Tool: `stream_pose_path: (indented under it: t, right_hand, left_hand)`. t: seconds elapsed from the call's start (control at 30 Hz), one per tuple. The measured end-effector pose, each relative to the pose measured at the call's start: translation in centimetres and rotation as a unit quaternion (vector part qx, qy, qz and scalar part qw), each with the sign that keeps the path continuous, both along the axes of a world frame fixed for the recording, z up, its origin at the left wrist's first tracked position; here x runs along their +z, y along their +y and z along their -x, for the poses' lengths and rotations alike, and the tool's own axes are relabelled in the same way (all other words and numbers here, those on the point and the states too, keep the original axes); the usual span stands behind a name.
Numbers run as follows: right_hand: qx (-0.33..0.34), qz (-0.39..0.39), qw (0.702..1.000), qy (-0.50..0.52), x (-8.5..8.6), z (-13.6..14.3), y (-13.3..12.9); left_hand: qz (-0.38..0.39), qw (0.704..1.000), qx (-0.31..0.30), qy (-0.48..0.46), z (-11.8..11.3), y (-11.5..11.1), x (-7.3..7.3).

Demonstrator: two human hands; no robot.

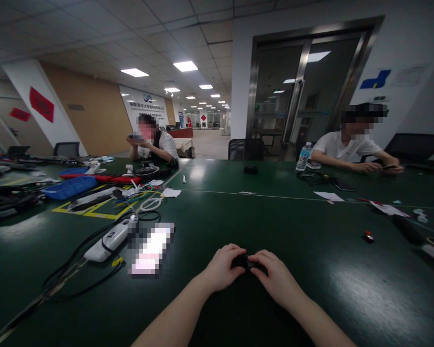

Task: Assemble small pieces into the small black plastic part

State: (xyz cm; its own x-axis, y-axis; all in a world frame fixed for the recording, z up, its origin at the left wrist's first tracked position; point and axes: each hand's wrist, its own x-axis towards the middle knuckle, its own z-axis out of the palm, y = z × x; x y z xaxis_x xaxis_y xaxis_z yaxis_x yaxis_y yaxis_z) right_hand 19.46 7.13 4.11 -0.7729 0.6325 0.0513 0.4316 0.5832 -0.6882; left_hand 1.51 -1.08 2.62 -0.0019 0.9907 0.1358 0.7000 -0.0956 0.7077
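Both my hands meet over the green table (292,299), low in the middle of the head view. Between them is a small black object (240,261), mostly covered by my fingers, so its kind does not show. My left hand (224,265) curls its fingers and thumb around the object's left side. From the other side, my right hand (269,270) pinches its right end between thumb and fingers. Left of my hands lies a phone (154,250) with a bright, blurred-out screen.
A white device (108,241) with black cables lies at left, near a blue tray (69,187) and coloured wires. A small red-and-black item (368,236) is at right. Across the table sit two people, one beside a water bottle (304,156). A black object (250,169) lies at the far edge.
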Motion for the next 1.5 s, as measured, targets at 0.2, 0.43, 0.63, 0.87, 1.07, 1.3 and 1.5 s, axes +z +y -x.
stream_pose_path:
  t: [0.2,0.43,0.63,0.87,1.07,1.3,1.5]
  right_hand:
    - [-0.006,-0.006,1.000,-0.004,0.1,0.2,-0.1]
    - [-0.018,0.028,0.999,-0.031,0.6,0.3,0.2]
    - [-0.019,0.044,0.999,-0.021,0.7,-0.2,0.2]
    - [-0.057,0.076,0.995,0.018,0.4,-0.1,0.6]
    - [-0.087,0.062,0.994,-0.012,0.2,0.3,0.6]
    - [-0.108,0.053,0.992,-0.029,0.3,0.5,0.6]
    - [-0.049,0.063,0.997,0.011,-0.8,-0.4,1.3]
  left_hand:
    - [0.005,1.000,-0.003,0.005,0.0,0.0,0.1]
    - [-0.003,1.000,-0.005,0.016,-0.2,0.1,0.1]
    - [-0.001,1.000,0.002,0.014,-0.2,0.0,0.0]
    - [0.001,1.000,0.009,0.012,-0.2,0.1,-0.2]
    - [0.002,1.000,0.008,0.000,-0.1,0.1,-0.2]
    - [-0.005,1.000,0.002,-0.004,-0.1,0.1,-0.2]
    - [-0.005,1.000,0.009,-0.006,-0.2,0.0,-0.1]
